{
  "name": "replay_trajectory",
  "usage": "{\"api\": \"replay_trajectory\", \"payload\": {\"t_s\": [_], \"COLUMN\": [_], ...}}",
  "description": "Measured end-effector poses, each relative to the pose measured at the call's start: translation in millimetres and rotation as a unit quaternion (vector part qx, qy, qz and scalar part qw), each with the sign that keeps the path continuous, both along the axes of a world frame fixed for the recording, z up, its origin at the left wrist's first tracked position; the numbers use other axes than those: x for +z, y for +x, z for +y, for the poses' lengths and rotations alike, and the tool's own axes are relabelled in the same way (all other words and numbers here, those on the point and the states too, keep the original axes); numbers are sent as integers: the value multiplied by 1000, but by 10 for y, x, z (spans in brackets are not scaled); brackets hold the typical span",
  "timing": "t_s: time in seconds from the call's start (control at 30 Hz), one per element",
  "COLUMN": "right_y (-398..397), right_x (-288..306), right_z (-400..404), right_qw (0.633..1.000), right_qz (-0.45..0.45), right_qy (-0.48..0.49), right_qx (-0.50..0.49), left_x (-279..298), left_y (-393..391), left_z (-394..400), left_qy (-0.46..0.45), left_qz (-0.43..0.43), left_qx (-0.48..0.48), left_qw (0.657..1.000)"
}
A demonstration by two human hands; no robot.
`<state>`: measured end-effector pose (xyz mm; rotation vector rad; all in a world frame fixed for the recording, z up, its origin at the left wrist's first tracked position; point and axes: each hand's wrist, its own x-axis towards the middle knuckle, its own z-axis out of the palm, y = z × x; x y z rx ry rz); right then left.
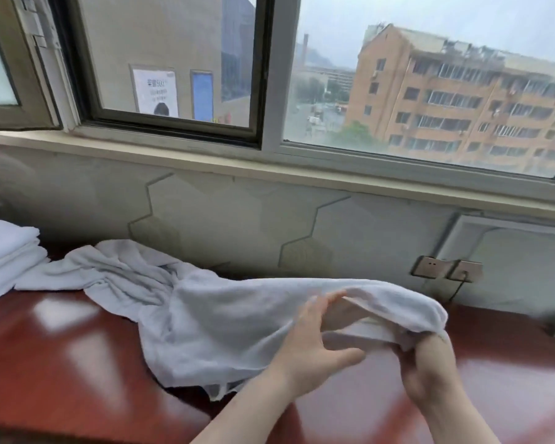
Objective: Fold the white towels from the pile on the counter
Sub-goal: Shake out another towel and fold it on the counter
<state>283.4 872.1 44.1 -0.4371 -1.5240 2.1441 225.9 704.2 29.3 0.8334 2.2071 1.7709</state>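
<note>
A white towel lies stretched and rumpled across the red-brown counter, its far end bunched near the wall. My right hand grips the towel's near right corner, fingers curled into the cloth and lifting it off the counter. My left hand is beside it with fingers spread, touching the towel's raised edge from the left. A stack of folded white towels sits at the far left of the counter.
Behind the counter runs a pale wall with hexagon lines, topped by a window sill. Two wall sockets with a cable sit at the right. An open window leaf hangs over the far left.
</note>
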Motion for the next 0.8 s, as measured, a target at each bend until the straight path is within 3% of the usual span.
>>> {"api": "replay_trajectory", "payload": {"t_s": [0.03,0.1,0.23,0.4,0.47,0.63,0.7,0.8], "right_y": [26,59,100,161,192,261,294,322], "right_x": [12,59,-48,-271,-345,-360,-342,-320], "right_z": [232,535,849,988,1062,1246,1307,1531], "right_qw": [999,993,988,982,980,980,980,970], "right_qz": [18,46,1,-61,-71,-75,-91,-115], "right_qy": [-31,-100,-151,-176,-185,-185,-175,-202], "right_qx": [-11,-32,-12,-32,-35,-26,-29,-68], "left_x": [-182,-525,-1129,-1419,-1405,-1361,-1374,-1355], "left_y": [4,68,312,456,401,186,175,154], "left_z": [126,319,425,454,509,683,691,605], "left_qy": [-83,-176,-246,-261,-281,-467,-482,-437], "left_qz": [53,33,-109,-179,-165,-76,-47,-20], "left_qx": [41,106,129,147,165,126,116,164], "left_qw": [994,978,954,937,931,872,867,884]}}
